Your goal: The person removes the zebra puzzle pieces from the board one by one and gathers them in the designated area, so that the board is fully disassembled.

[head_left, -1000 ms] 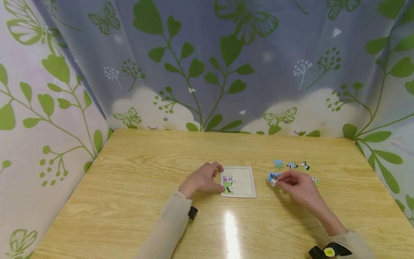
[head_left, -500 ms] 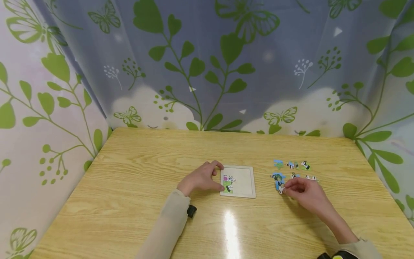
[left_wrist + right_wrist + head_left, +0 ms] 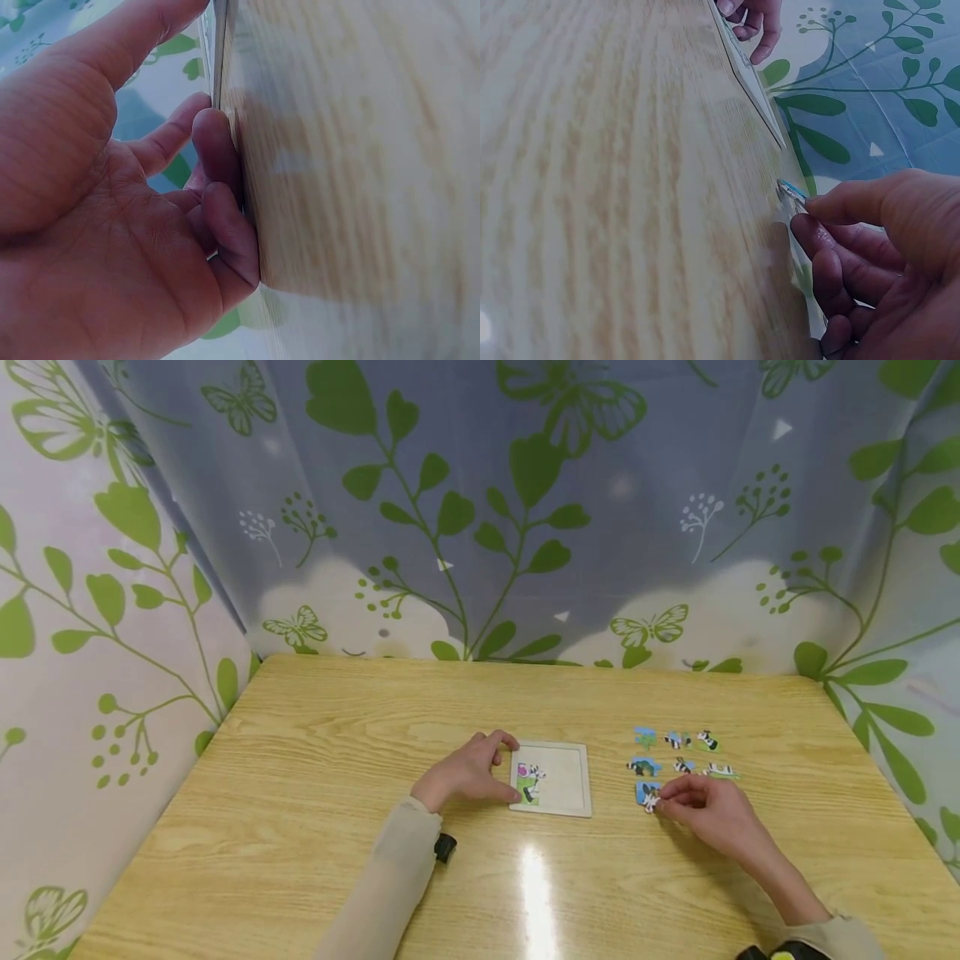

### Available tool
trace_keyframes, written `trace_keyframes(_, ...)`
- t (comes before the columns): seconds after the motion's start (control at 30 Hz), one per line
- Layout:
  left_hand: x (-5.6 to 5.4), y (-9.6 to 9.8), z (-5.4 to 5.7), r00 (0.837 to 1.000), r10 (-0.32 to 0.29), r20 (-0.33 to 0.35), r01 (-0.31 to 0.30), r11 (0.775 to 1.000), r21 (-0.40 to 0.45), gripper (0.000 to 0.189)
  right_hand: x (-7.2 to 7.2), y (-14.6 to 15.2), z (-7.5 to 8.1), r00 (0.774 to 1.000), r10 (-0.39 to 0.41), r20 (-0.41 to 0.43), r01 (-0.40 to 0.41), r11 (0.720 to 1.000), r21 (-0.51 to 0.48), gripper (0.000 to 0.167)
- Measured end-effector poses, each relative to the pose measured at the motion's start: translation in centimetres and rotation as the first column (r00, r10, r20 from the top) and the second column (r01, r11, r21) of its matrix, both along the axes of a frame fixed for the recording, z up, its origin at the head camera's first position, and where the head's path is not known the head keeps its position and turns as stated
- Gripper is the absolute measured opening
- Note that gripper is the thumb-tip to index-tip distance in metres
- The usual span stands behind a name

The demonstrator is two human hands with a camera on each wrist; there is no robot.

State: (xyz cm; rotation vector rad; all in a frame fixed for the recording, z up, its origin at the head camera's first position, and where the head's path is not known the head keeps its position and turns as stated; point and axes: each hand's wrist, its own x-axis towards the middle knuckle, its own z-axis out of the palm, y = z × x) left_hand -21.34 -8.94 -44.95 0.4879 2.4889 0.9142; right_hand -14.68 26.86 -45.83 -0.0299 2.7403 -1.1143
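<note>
My left hand (image 3: 468,774) holds the puzzle tray (image 3: 562,810) at its left side, thumb at the near corner and index finger at the far one. The tray is square with a pale rim, and joined pieces (image 3: 529,784) with a cow picture lie in its lower left. To the right, my right hand (image 3: 708,810) pinches a blue, black and white puzzle piece (image 3: 648,795) between thumb and index finger. Seen from the right wrist, this piece (image 3: 793,190) is edge-on at the fingertips, close over the table. Part of it is hidden by the fingers.
Behind the right hand, several loose puzzle pieces lie in two rows, among them a blue and green piece (image 3: 645,737) and a cow piece (image 3: 707,741). The wooden table (image 3: 337,718) ends at a leaf-patterned curtain (image 3: 480,527).
My right hand has shifted slightly right and nearer with the pinched piece, uncovering the loose pieces behind it. The left hand stays at the tray.
</note>
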Motion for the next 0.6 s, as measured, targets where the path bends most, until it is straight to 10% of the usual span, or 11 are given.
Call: trace_keyframes(0.6,0.07,-0.22,-0.11,1.000,0.000,0.003,0.000,1.000,-0.009,0.071,-0.53,-0.69,0.50,0.996,0.001,-0.094,-0.005,0.999,-0.049,0.021)
